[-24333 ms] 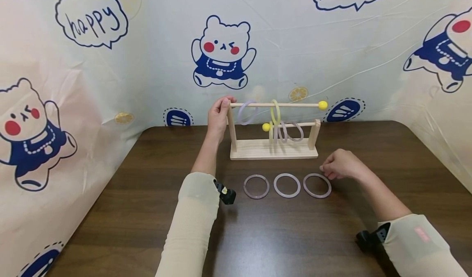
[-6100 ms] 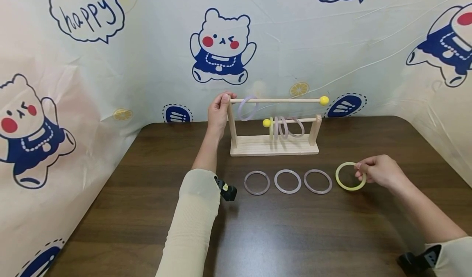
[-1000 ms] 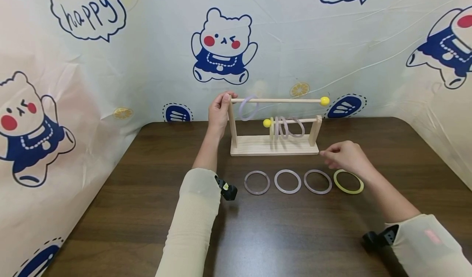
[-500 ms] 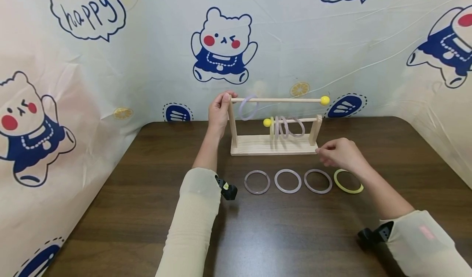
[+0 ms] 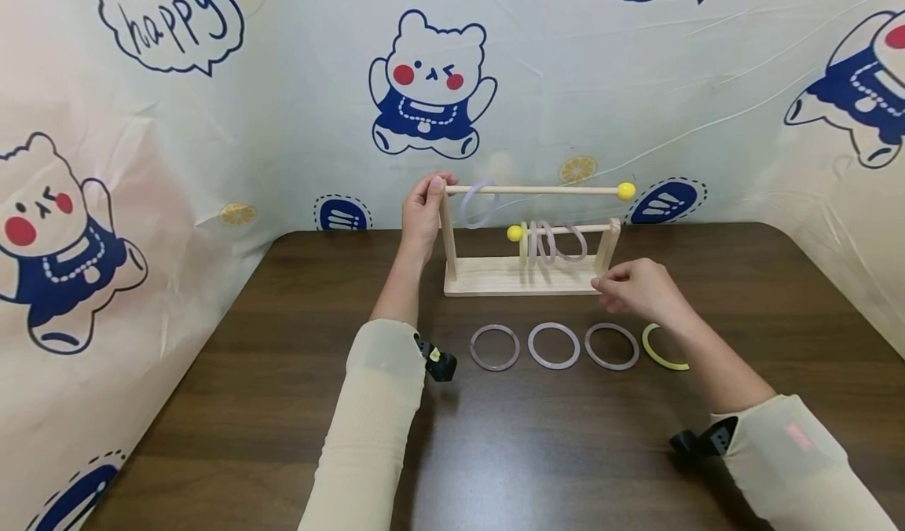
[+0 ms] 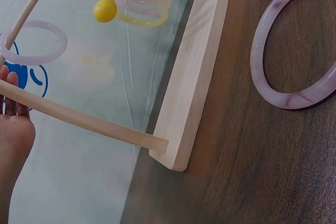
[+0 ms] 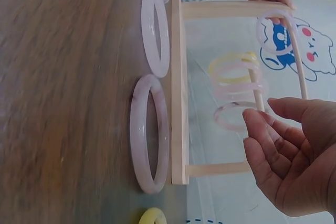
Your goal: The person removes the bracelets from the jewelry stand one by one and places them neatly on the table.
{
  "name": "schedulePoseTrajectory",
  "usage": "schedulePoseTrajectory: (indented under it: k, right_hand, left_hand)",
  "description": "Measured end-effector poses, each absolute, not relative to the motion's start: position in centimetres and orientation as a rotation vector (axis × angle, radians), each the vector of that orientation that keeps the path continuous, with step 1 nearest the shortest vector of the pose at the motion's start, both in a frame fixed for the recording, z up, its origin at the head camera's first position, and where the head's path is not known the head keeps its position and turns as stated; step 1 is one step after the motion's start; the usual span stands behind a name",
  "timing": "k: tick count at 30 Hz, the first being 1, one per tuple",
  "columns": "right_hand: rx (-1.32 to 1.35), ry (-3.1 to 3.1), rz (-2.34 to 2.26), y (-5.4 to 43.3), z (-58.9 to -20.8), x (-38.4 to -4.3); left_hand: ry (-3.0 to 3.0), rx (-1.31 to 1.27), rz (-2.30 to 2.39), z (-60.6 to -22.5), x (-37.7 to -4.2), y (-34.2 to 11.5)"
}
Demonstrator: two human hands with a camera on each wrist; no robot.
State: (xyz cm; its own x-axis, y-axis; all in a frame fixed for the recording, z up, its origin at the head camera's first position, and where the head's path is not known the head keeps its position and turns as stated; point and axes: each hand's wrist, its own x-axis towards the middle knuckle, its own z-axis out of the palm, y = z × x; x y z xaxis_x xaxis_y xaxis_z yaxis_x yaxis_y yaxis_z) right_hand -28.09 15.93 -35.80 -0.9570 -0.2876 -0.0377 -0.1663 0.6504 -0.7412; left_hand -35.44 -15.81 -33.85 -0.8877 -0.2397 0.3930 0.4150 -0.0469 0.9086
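My left hand (image 5: 420,217) grips the top of the left post of a wooden bangle stand (image 5: 488,277). One lavender bangle (image 5: 463,207) hangs on its upper rod near that hand. On the lower rod hang a yellow bangle (image 5: 523,248) and several pale purple ones. In front of the base lies a row of bangles: a mottled purple one (image 5: 473,348), a whitish one (image 5: 531,346), another purple one (image 5: 588,346) and a yellow one (image 5: 645,344), partly behind my right forearm. My right hand (image 5: 645,289) hovers by the base's front right corner, fingers loosely bent, holding nothing.
Yellow balls cap the upper rod (image 5: 625,192) and the lower rod (image 5: 514,233). The stand is near the back edge of a dark wooden table (image 5: 283,405). A printed cloth (image 5: 304,107) hangs close behind it.
The second yellow bangle, earlier on the upper rod and then in my right hand, now lies at the row's right end. My right hand has since drifted left along the base. My left hand keeps its grip.
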Motion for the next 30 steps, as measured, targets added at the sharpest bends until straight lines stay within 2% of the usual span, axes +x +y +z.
schedulePoseTrajectory:
  k: [6, 17, 30]
  right_hand:
    - [-0.366, 2.670, -1.258, 14.9, -35.6, -28.2]
    - [-0.503, 2.764, -1.227, 12.5, -34.9, -28.5]
    - [-0.490, 2.677, -1.328, 10.2, -34.7, -29.5]
  left_hand:
    - [-1.787, -0.211, -1.983, -33.7, -35.5, -15.9]
    - [-1.777, -0.192, -2.002, -33.7, -35.4, -16.1]
    - [-1.775, -0.217, -1.996, -33.8, -35.3, -15.8]
